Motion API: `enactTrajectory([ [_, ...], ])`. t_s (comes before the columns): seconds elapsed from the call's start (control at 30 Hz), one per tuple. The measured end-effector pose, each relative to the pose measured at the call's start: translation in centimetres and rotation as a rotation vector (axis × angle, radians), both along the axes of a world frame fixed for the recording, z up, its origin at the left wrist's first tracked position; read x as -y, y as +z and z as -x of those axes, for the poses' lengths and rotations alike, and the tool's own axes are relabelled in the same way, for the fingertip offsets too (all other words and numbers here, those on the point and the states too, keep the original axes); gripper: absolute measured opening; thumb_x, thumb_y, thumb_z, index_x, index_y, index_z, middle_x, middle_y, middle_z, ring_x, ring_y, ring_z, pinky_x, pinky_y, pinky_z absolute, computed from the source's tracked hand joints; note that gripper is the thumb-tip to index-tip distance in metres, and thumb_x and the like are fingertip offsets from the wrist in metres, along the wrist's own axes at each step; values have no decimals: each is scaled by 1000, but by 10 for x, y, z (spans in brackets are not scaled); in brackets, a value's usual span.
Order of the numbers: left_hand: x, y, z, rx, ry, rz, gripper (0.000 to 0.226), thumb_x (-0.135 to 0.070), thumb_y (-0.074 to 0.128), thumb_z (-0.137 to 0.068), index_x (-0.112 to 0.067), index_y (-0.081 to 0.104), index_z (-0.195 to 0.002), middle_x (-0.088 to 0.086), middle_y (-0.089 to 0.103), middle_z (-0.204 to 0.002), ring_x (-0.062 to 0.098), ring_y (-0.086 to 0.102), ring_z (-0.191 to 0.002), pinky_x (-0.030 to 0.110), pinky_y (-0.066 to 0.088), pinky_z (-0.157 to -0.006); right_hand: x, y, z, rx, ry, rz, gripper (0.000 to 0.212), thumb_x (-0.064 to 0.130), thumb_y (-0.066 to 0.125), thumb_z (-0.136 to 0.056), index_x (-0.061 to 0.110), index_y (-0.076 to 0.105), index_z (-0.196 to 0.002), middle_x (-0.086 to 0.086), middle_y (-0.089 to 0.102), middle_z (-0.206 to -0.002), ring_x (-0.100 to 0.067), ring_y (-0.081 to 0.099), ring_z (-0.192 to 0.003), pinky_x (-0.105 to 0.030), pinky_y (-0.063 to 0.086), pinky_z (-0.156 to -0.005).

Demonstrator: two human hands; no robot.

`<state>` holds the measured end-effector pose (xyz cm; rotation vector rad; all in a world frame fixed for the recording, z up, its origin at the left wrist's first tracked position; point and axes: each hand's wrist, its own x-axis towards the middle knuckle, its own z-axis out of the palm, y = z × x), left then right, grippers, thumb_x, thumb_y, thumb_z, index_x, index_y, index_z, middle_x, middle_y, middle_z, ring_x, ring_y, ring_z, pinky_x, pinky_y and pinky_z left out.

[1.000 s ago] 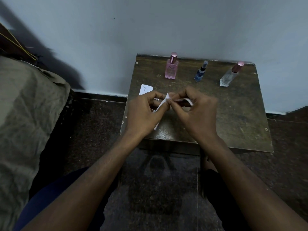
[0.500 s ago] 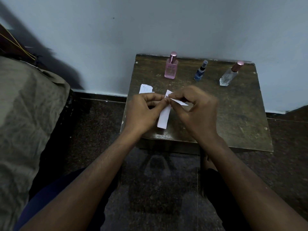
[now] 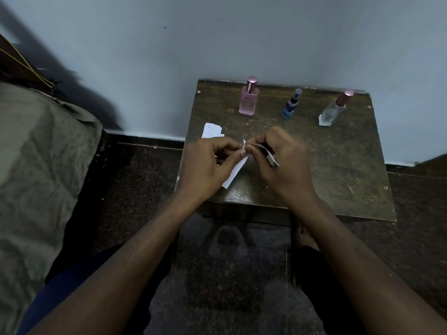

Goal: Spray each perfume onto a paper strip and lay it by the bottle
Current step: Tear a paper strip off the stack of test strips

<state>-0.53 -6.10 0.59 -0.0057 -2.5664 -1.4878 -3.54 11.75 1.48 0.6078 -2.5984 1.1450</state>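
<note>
Three perfume bottles stand along the back of a small wooden table [image 3: 338, 170]: a pink bottle [image 3: 248, 99], a small blue bottle [image 3: 291, 106] and a clear bottle with a pink cap [image 3: 333, 111]. Over the table's front half my left hand [image 3: 205, 165] pinches the top of a white paper strip [image 3: 235, 171] that hangs down. My right hand [image 3: 285, 160] pinches a second, shorter paper piece [image 3: 272, 159] at the same spot. The two hands meet fingertip to fingertip. Another white paper scrap [image 3: 211, 131] lies on the table behind my left hand.
The table stands against a pale wall [image 3: 242, 39]. A bed with a greenish-grey sheet [image 3: 36, 165] fills the left side. Dark speckled floor [image 3: 229, 274] lies between my knees and the table.
The paper has come apart into two pieces: the long strip now hangs from my left hand and my right hand has drawn its shorter piece to the right. The bottles have not moved.
</note>
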Motion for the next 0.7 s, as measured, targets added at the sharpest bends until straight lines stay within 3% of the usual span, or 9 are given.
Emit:
enactTrajectory([
  [0.07,0,3,-1,-3,-7,1,6,-24,82,-95,-24,86,-99,-20,78,-83,-3,74,-80,11,54,-69,-5,1,4,81,-222,104,11,24,71,-103,28,70,-93,9,69,-91,-7,64,-81,-22,53,-75],
  [0.1,0,4,-1,-12,0,0,6,-24,81,-96,-23,86,-100,-20,78,-82,-2,74,-80,10,54,-69,-11,1,9,141,-394,198,10,28,69,-104,33,68,-95,11,70,-91,-8,68,-81,-29,60,-76],
  [0.17,2,4,-1,-8,48,-16,6,-25,81,-97,-23,85,-100,-19,78,-83,-3,74,-81,9,52,-68,-25,1,18,211,-620,367,5,29,67,-105,28,71,-102,5,74,-91,-12,74,-79,-42,66,-76],
  [0.2,4,4,-1,12,75,-29,5,-26,81,-97,-24,85,-100,-20,77,-84,-4,74,-82,8,51,-68,-29,1,19,205,-634,404,7,27,67,-105,23,73,-106,1,76,-92,-12,76,-78,-43,66,-75],
  [0.33,17,3,4,62,144,-15,5,-28,81,-96,-25,84,-99,-25,75,-85,-10,71,-81,5,49,-71,-19,-1,8,169,-377,251,6,23,73,-102,20,76,-105,5,77,-98,-9,75,-85,-39,65,-78],
  [0.57,39,-10,17,134,238,93,11,-28,84,-93,-20,85,-101,-27,69,-79,-16,66,-68,3,49,-65,-9,-9,5,102,-66,-55,18,2,79,-93,13,85,-105,-2,79,-102,-12,71,-93,-12,47,-84],
  [0.7,41,-16,20,174,250,87,14,-26,88,-89,-18,83,-99,-19,72,-75,-13,67,-63,4,51,-59,-8,-16,8,86,21,-168,31,-12,72,-83,6,83,-106,-10,79,-103,-24,73,-94,-16,42,-83],
])
